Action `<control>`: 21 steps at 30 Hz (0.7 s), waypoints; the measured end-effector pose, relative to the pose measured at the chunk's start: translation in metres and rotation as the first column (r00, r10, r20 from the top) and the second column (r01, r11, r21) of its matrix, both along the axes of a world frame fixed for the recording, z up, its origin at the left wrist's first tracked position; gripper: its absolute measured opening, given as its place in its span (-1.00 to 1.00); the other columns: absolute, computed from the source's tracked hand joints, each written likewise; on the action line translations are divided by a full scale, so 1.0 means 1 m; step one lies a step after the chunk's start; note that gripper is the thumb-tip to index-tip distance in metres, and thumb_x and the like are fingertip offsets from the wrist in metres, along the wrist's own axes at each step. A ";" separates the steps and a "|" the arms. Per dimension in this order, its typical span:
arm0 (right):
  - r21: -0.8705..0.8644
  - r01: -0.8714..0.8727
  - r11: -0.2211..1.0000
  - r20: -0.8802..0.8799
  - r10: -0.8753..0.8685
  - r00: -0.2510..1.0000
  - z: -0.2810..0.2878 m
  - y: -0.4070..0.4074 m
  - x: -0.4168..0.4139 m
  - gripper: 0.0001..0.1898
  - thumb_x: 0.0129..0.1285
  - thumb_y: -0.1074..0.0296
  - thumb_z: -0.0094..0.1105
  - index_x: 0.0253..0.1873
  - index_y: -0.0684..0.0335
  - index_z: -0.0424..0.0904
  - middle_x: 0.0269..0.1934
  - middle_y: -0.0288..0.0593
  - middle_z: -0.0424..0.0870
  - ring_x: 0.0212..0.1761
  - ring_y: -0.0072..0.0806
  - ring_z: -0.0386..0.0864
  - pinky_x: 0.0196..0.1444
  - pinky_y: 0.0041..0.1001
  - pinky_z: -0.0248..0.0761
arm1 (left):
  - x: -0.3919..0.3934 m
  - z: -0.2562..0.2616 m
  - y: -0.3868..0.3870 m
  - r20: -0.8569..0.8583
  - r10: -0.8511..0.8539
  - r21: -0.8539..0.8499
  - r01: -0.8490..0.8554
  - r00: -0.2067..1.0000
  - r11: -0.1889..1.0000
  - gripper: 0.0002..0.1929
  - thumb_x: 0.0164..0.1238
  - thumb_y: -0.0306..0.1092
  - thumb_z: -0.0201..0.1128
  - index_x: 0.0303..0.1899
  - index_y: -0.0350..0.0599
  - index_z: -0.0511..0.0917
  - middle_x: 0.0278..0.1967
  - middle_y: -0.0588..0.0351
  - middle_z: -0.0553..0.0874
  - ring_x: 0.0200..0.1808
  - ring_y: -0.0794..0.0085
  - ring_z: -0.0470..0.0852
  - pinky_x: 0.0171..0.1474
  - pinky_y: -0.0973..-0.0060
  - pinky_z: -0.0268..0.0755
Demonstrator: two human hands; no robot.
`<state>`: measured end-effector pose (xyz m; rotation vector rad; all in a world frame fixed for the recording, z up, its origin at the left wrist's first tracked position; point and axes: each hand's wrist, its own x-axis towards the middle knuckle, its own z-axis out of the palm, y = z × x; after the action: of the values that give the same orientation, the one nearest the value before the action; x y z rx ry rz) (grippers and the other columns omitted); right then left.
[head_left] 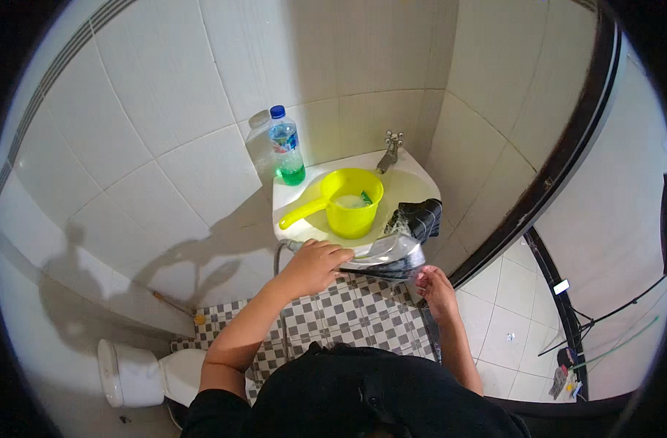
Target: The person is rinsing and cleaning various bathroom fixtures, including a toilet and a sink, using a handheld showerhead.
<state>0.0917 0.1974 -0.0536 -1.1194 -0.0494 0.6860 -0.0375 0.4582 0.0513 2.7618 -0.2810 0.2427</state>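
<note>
My left hand point(312, 269) is closed at the front of the white washbasin point(287, 192), around the end of a grey hose point(278, 265); its fingers hide most of the nozzle. Right of it, a clear, shiny curved piece point(402, 247) slants over the basin's front rim, above a dark wet part point(385, 271). My right hand point(438, 290) has its fingertips at the right end of this piece, seemingly pinching it. Water splashes against a black folded item point(422, 219) on the basin's right rim. A yellow dipper point(352, 222) with cloudy liquid and a green object point(365, 198) stands in the basin.
A plastic bottle point(285, 145) of green liquid stands on the basin's back left corner. The metal tap point(389, 153) is at the back right. A white toilet point(139, 375) is at lower left, and a dark door frame point(552, 180) curves along the right.
</note>
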 end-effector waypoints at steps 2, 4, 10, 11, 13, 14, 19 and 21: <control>-0.001 -0.029 1.000 0.021 0.029 0.999 0.000 0.006 0.001 -0.88 0.32 0.29 -0.14 -0.16 0.10 0.39 -0.36 -0.38 0.51 -0.34 -0.60 0.45 -0.28 -0.57 0.27 | -0.019 -0.005 0.007 0.011 0.053 -0.008 -0.053 0.999 0.999 -0.60 -0.02 -0.32 0.24 -0.06 -0.08 0.46 -0.19 0.08 0.58 -0.10 0.23 0.49 -0.01 0.30 0.24; -0.022 -0.064 0.998 0.028 0.064 0.998 0.001 0.014 0.001 -0.88 0.32 0.28 -0.14 -0.15 0.10 0.39 -0.36 -0.37 0.51 -0.33 -0.60 0.45 -0.27 -0.57 0.27 | -0.038 -0.006 0.012 0.048 0.146 -0.029 -0.145 0.988 0.989 -0.62 -0.02 -0.31 0.25 -0.09 -0.11 0.45 -0.21 0.07 0.58 -0.13 0.21 0.50 -0.02 0.29 0.23; -0.061 -0.176 0.983 0.005 0.176 0.984 -0.004 0.044 -0.001 -0.89 0.30 0.30 -0.11 -0.15 0.11 0.40 -0.36 -0.37 0.52 -0.33 -0.62 0.43 -0.26 -0.60 0.26 | -0.098 -0.014 0.039 0.037 0.424 -0.051 -0.422 0.905 0.905 -0.69 -0.02 -0.36 0.23 -0.17 -0.14 0.45 -0.41 0.08 0.56 -0.27 0.21 0.52 -0.15 0.30 0.26; -0.056 -0.185 0.981 -0.014 0.185 0.983 -0.004 0.050 -0.002 -0.89 0.29 0.31 -0.08 -0.15 0.11 0.41 -0.36 -0.37 0.52 -0.35 -0.64 0.42 -0.28 -0.62 0.25 | -0.106 -0.013 0.041 0.029 0.486 -0.063 -0.483 0.874 0.873 -0.71 -0.02 -0.39 0.22 -0.19 -0.12 0.45 -0.44 0.09 0.55 -0.27 0.22 0.52 -0.15 0.28 0.26; -0.077 -0.240 0.968 0.001 0.241 0.971 -0.006 0.062 -0.005 -0.89 0.29 0.30 -0.07 -0.16 0.11 0.41 -0.35 -0.37 0.53 -0.35 -0.65 0.42 -0.27 -0.61 0.25 | -0.118 -0.012 0.044 0.059 0.533 -0.085 -0.527 0.844 0.845 -0.70 -0.03 -0.41 0.23 -0.19 -0.17 0.45 -0.44 0.07 0.56 -0.33 0.21 0.53 -0.22 0.30 0.30; -0.093 -0.267 0.959 0.016 0.270 0.963 -0.007 0.068 -0.008 -0.89 0.28 0.28 -0.06 -0.17 0.11 0.42 -0.34 -0.36 0.53 -0.34 -0.65 0.42 -0.27 -0.61 0.25 | -0.121 -0.009 0.044 0.087 0.544 -0.166 -0.526 0.835 0.834 -0.68 -0.04 -0.41 0.24 -0.17 -0.19 0.44 -0.43 0.04 0.56 -0.36 0.19 0.53 -0.26 0.31 0.31; -0.147 -0.460 0.876 0.056 0.471 0.880 -0.003 0.106 -0.029 -0.85 0.28 0.24 -0.05 -0.16 0.13 0.42 -0.32 -0.34 0.52 -0.30 -0.63 0.43 -0.23 -0.60 0.26 | -0.126 -0.014 0.040 0.193 0.588 -0.351 -0.504 0.785 0.789 -0.64 0.03 -0.40 0.25 -0.12 -0.36 0.41 -0.41 -0.06 0.54 -0.42 0.26 0.51 -0.31 0.38 0.36; -0.179 -0.538 0.823 0.111 0.561 0.821 -0.001 0.120 -0.036 -0.81 0.29 0.20 -0.05 -0.15 0.17 0.42 -0.30 -0.31 0.52 -0.26 -0.60 0.43 -0.21 -0.60 0.26 | -0.122 -0.010 0.041 0.240 0.598 -0.365 -0.500 0.765 0.785 -0.63 0.04 -0.39 0.25 -0.11 -0.36 0.41 -0.42 -0.06 0.52 -0.42 0.26 0.50 -0.29 0.39 0.36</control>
<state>0.0556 0.3175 -0.0549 -1.3075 -0.4884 1.1305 -0.1593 0.4988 0.0418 2.4268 0.4815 0.8549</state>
